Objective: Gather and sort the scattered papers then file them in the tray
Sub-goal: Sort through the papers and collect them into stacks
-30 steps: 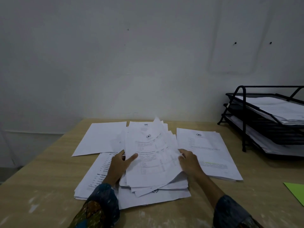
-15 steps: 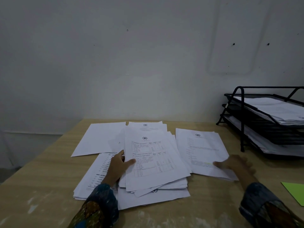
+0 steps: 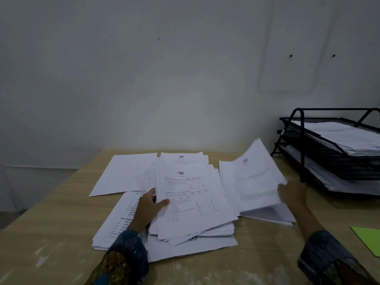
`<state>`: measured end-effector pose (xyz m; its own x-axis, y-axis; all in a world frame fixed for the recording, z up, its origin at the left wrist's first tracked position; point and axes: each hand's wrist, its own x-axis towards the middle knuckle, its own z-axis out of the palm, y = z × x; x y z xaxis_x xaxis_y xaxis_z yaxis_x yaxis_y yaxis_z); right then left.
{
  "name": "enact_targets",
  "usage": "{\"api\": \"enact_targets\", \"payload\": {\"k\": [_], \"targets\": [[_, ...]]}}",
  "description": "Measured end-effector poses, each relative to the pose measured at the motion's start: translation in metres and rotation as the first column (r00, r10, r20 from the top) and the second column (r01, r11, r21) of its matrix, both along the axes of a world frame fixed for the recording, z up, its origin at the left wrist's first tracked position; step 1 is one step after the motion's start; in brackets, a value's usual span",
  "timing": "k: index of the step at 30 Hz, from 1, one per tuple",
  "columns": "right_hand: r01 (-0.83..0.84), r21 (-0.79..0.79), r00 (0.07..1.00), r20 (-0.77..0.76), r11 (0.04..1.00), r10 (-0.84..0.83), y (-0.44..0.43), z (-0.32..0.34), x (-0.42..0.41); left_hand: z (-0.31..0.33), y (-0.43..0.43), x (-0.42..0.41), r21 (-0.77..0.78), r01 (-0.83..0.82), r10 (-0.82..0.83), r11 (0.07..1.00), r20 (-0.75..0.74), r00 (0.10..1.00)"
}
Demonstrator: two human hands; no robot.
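Note:
A loose pile of printed white papers (image 3: 193, 202) lies in the middle of the wooden table (image 3: 51, 233). My left hand (image 3: 147, 209) holds the pile's left edge, thumb on the top sheet. To the right lies a second stack (image 3: 267, 214). My right hand (image 3: 292, 194) grips the right edge of its upper sheets (image 3: 255, 177), which are raised and blurred. A black three-tier wire tray (image 3: 302, 153) stands at the right, with papers in its tiers. A blank sheet (image 3: 125, 173) lies at the back left, and a printed stack (image 3: 121, 219) sits under my left wrist.
A green sheet (image 3: 368, 239) lies at the table's right edge. A plain white wall (image 3: 164, 79) rises directly behind the table. The table's left edge drops off to the floor.
My right hand left the middle pile, went right to the second stack and has lifted its upper sheets by the right edge. My left hand stayed on the middle pile.

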<state>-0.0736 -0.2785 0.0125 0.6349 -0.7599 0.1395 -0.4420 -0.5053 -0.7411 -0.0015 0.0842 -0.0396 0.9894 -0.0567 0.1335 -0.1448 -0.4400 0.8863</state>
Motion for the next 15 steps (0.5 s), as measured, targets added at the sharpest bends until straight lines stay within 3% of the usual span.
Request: {"api": "enact_targets", "payload": {"k": [3, 7, 10, 15], "targets": [[-0.005, 0.072, 0.98, 0.201, 0.997, -0.01, -0.005, 0.034, -0.001, 0.001, 0.0, -0.002, -0.003, 0.001, -0.001, 1.0, 0.0, 1.0], [-0.092, 0.167, 0.935, 0.354, 0.982, 0.027, 0.002, 0.061, -0.001, 0.001, 0.003, -0.002, 0.025, -0.001, 0.002, 1.0, -0.023, 1.0], [-0.213, 0.176, 0.938, 0.311, 0.961, 0.151, 0.022, 0.053, 0.004, 0.002, 0.003, -0.002, 0.032, -0.001, 0.002, 0.999, -0.035, 0.999], [-0.345, 0.18, 0.938, 0.095, 0.921, 0.333, 0.075, 0.011, 0.005, 0.003, 0.0, -0.003, 0.036, -0.042, 0.043, 0.998, -0.036, 0.998]]}}
